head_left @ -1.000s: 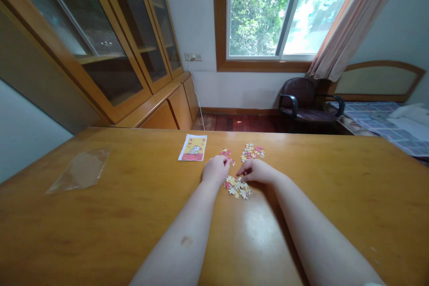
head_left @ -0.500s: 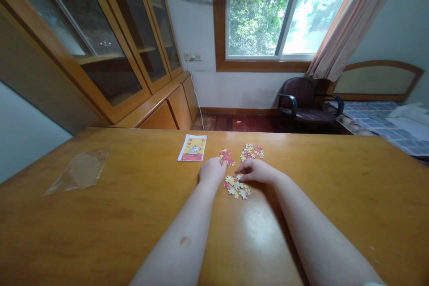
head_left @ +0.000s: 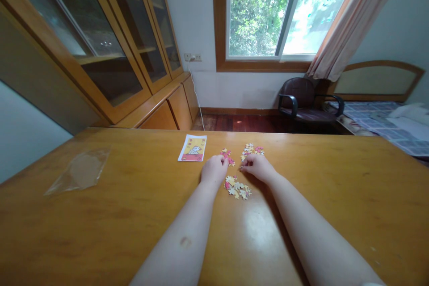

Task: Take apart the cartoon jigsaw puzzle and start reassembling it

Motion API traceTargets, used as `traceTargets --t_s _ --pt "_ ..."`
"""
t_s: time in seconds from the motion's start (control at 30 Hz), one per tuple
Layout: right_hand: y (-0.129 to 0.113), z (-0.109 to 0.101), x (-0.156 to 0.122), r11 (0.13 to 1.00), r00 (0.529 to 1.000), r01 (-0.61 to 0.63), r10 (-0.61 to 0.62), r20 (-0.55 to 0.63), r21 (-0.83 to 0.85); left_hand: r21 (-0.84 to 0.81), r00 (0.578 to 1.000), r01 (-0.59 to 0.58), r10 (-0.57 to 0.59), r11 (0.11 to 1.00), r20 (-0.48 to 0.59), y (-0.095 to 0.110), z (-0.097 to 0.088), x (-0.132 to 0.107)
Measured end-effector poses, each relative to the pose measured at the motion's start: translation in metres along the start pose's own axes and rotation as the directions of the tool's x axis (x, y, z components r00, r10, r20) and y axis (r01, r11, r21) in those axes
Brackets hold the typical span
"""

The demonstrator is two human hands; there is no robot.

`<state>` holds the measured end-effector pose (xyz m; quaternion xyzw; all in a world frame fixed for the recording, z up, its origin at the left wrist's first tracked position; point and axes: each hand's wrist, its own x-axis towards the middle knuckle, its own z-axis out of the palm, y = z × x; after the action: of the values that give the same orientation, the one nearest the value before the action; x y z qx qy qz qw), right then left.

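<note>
Jigsaw pieces lie on the table in three heaps: a small, mostly pink heap (head_left: 228, 156), a mixed heap (head_left: 250, 149) at the back right, and a pale yellow and white heap (head_left: 237, 187) nearer me. Beside the pink heap rests my left hand (head_left: 213, 170), its fingers curled together; whatever they hold is hidden. My right hand (head_left: 257, 166) is pinched on a small jigsaw piece (head_left: 241, 168), just in front of the mixed heap. A picture card (head_left: 192, 148), yellow and pink with a white animal, lies left of my left hand.
A clear plastic bag (head_left: 82, 170) lies at the left on the wooden table (head_left: 100, 232). Past the far edge stand a glass-fronted cabinet (head_left: 130, 31), a dark armchair (head_left: 300, 98) and a bed (head_left: 375, 114), with a window (head_left: 261, 13) behind.
My right hand has moved up from the near heap towards the mixed heap, its fingers now closed on a piece. The left hand has shifted slightly and stays by the pink heap.
</note>
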<state>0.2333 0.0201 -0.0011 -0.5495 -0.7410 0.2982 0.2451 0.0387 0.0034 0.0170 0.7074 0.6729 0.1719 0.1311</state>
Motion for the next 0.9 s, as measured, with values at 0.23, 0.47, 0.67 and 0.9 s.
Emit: traceTargets --t_s 0.23,0.47,0.67,0.9 --pt "-0.001 0.000 0.000 0.950 0.978 0.207 -0.204 0.037 -0.234 0.003 1.000 -0.009 0.009 1.000 -0.005 0.001 -0.001 -0.001" --pt "-0.006 0.000 -0.001 0.979 0.988 0.148 -0.142 0.055 -0.137 -0.041 0.994 -0.109 0.109 0.993 -0.002 0.003 0.001 -0.001" --pt "-0.003 0.001 0.000 0.983 0.994 0.103 -0.106 -0.012 -0.152 -0.062 0.935 -0.350 0.353 0.935 0.044 0.006 0.004 -0.006" --pt "0.006 -0.005 0.002 0.951 0.949 0.100 -0.180 -0.259 -0.293 -0.094 0.885 -0.425 0.435 0.900 0.168 0.004 0.010 -0.005"
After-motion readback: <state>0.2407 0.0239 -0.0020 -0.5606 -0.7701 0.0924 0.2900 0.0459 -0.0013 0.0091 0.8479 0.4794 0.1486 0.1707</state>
